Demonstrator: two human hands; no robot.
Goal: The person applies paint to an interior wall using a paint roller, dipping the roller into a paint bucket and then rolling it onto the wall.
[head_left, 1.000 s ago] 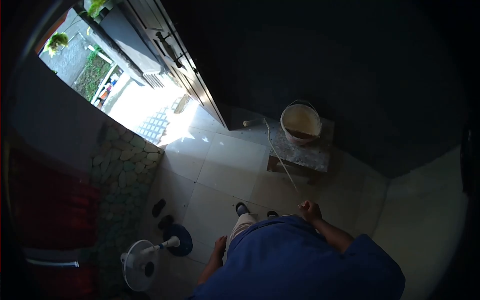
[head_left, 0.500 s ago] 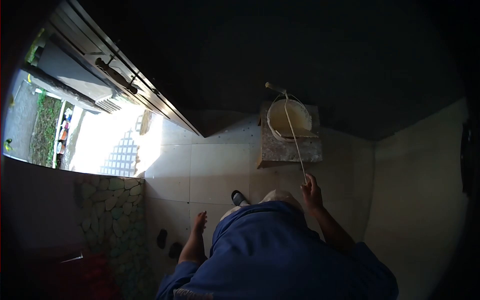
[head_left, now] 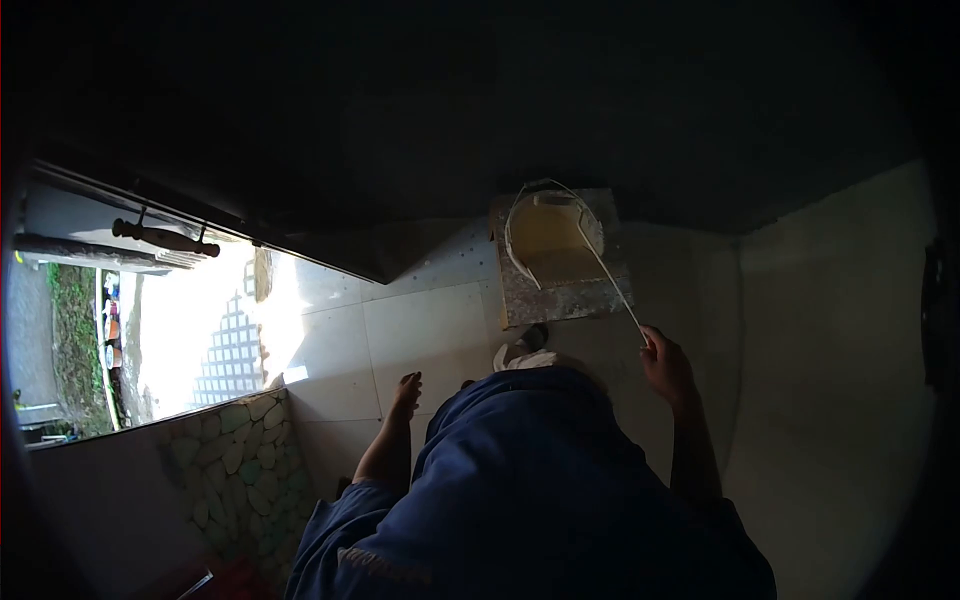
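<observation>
A bucket (head_left: 596, 238) of pale yellowish liquid stands on a low, stained stool (head_left: 565, 303), its wire handle raised. My right hand (head_left: 668, 365) is closed around the near end of a long, thin rod (head_left: 612, 282) that slants over the bucket's right rim. At the rod's far end, a roller head (head_left: 553, 200) lies within the bucket opening at its far side. My left hand (head_left: 407, 390) hangs in the air left of my body, fingers loosely curled, thumb apart, with no object visible in it.
A door with a turned handle (head_left: 165, 238) stands open at the left, bright ground outside. Below the doorway is a stone-patterned surface (head_left: 240, 460). Floor tiles (head_left: 420, 325) lie between door and stool. A dark wall (head_left: 400, 120) rises ahead. My foot (head_left: 533, 337) is beside the stool.
The roller head has gone from above the bucket's far rim into its opening. My right hand has shifted right and up in view. My body is closer to the stool, and the doorway appears tilted.
</observation>
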